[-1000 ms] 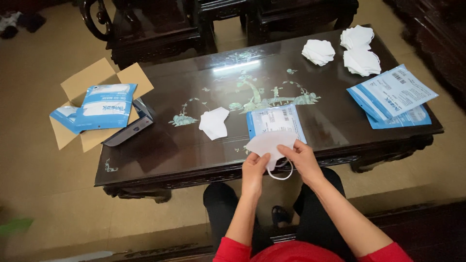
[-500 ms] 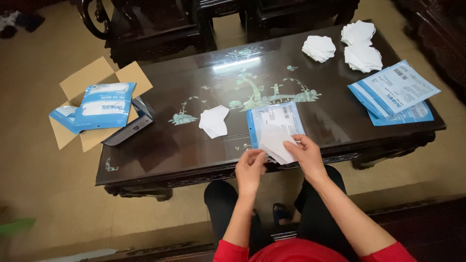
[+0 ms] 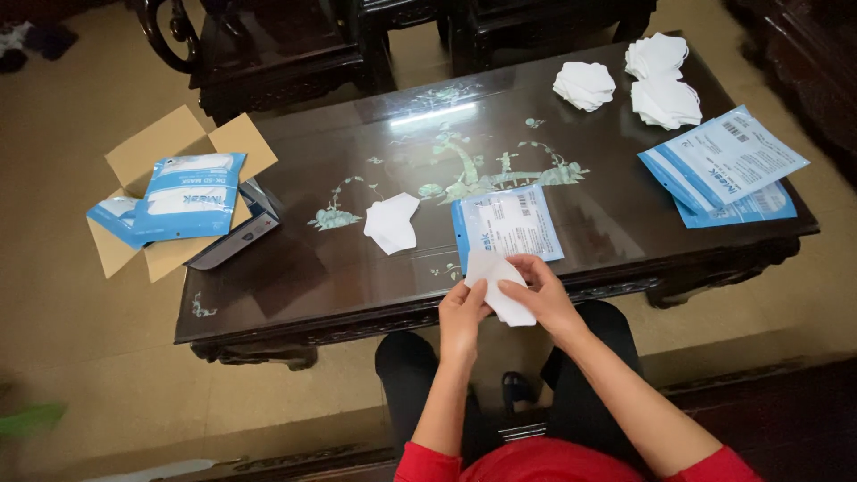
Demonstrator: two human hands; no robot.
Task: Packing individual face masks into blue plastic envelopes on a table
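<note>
Both hands (image 3: 504, 303) pinch one folded white mask (image 3: 500, 284), flat and creased, between their fingertips.

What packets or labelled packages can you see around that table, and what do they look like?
Flat pouch: on the table just beyond the hands, rectangular, blue edge, white printed label.
Two stacked pouches: table's right end, blue with white labels.
Blue-and-white pouches: lying in the open cardboard box at the table's left end.
No screens or signs in view.
</note>
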